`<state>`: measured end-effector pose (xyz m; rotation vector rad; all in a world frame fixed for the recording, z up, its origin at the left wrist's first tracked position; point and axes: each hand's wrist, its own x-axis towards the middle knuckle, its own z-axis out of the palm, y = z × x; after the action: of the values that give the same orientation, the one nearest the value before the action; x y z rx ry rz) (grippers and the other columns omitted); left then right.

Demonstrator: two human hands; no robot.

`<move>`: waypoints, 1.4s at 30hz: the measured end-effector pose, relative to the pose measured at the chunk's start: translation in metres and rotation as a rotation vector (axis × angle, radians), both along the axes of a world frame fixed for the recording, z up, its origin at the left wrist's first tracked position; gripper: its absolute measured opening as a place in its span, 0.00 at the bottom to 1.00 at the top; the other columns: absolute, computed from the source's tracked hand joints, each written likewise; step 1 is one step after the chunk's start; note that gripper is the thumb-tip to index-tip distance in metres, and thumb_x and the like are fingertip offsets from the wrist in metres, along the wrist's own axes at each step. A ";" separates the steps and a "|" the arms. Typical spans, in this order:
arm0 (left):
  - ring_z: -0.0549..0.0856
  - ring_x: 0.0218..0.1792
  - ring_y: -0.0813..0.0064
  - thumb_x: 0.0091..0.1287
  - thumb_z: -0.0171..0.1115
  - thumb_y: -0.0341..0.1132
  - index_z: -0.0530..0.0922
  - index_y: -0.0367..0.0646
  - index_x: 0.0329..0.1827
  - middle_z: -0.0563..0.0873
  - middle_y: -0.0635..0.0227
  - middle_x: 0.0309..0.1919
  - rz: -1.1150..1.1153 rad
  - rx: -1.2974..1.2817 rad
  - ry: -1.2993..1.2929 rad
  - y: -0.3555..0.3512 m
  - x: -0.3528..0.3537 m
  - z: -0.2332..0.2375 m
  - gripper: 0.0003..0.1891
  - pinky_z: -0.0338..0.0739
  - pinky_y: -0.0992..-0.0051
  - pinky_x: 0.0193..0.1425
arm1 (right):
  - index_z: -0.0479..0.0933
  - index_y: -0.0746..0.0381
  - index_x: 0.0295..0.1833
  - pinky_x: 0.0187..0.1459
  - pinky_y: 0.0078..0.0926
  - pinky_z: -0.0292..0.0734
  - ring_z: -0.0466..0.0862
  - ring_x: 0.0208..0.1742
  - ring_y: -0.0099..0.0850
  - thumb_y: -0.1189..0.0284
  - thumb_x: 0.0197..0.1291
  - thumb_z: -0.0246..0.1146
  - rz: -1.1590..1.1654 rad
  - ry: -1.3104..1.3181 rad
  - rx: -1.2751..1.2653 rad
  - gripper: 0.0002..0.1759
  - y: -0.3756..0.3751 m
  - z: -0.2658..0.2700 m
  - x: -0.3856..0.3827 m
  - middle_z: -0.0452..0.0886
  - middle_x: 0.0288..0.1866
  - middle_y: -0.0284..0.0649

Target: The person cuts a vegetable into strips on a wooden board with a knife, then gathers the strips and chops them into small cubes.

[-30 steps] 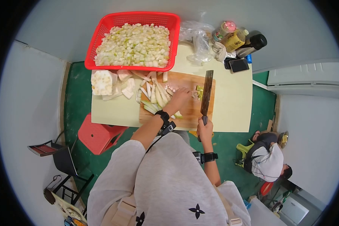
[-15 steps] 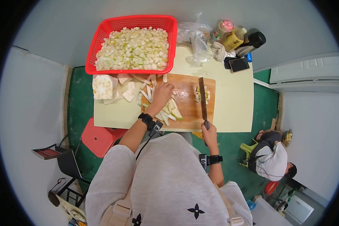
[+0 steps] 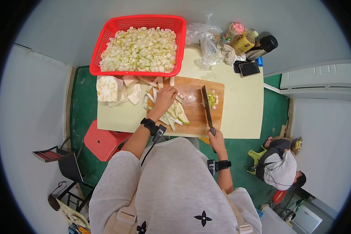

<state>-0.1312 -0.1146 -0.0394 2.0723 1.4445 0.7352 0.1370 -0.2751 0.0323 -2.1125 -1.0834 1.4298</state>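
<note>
My right hand [image 3: 217, 141] is wrapped round the handle of a kitchen knife [image 3: 207, 107], whose long blade points away from me over the wooden cutting board [image 3: 193, 113]. Right of the blade lies a small heap of pale green diced vegetable [image 3: 212, 99]. Over the left part of the board, my left hand [image 3: 165, 99] rests with bent, closed fingers at a pile of pale vegetable strips [image 3: 177, 114]. What its fingertips pinch, if anything, is hidden. Larger white vegetable chunks [image 3: 108, 89] sit left of the board.
A red plastic basket [image 3: 182, 43] full of diced vegetable stands at the back left. Plastic bags [image 3: 207, 46], bottles [image 3: 243, 42], a thermos [image 3: 264, 46] and a phone [image 3: 249, 69] are back right. A red stool [image 3: 103, 142] stands left; another person [image 3: 279, 165] sits right.
The knife has moved left, off the diced heap, leaving more of it visible. My left hand has shifted slightly left.
</note>
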 end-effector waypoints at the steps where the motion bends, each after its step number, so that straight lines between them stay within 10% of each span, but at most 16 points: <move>1: 0.80 0.48 0.57 0.63 0.62 0.29 0.82 0.40 0.41 0.83 0.60 0.38 0.004 -0.017 0.003 0.000 -0.001 0.000 0.06 0.72 0.61 0.54 | 0.73 0.67 0.31 0.21 0.31 0.66 0.72 0.15 0.27 0.66 0.63 0.59 -0.005 0.031 -0.048 0.15 0.002 0.001 0.000 0.71 0.15 0.40; 10: 0.81 0.48 0.60 0.63 0.63 0.32 0.83 0.43 0.41 0.85 0.62 0.40 -0.087 -0.008 0.105 0.006 0.001 0.002 0.06 0.70 0.62 0.54 | 0.71 0.65 0.28 0.14 0.29 0.63 0.69 0.09 0.26 0.65 0.65 0.58 0.156 -0.076 0.317 0.16 0.010 -0.044 -0.007 0.70 0.13 0.36; 29: 0.78 0.48 0.58 0.56 0.63 0.25 0.83 0.42 0.40 0.84 0.61 0.38 0.123 0.167 0.169 -0.002 0.015 0.006 0.09 0.73 0.62 0.54 | 0.72 0.65 0.28 0.16 0.28 0.63 0.66 0.11 0.23 0.65 0.64 0.59 -0.015 0.208 0.074 0.16 -0.008 0.003 -0.021 0.68 0.14 0.34; 42: 0.80 0.46 0.57 0.51 0.71 0.32 0.81 0.43 0.38 0.85 0.61 0.35 -0.225 -0.005 0.407 0.016 0.019 0.004 0.11 0.74 0.61 0.52 | 0.71 0.65 0.29 0.15 0.28 0.63 0.70 0.11 0.24 0.66 0.63 0.60 -0.082 0.020 0.208 0.14 -0.017 -0.020 0.004 0.69 0.13 0.35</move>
<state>-0.1126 -0.0982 -0.0350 2.4281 1.3731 0.2271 0.1407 -0.2924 0.0126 -1.9689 -1.0746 1.2410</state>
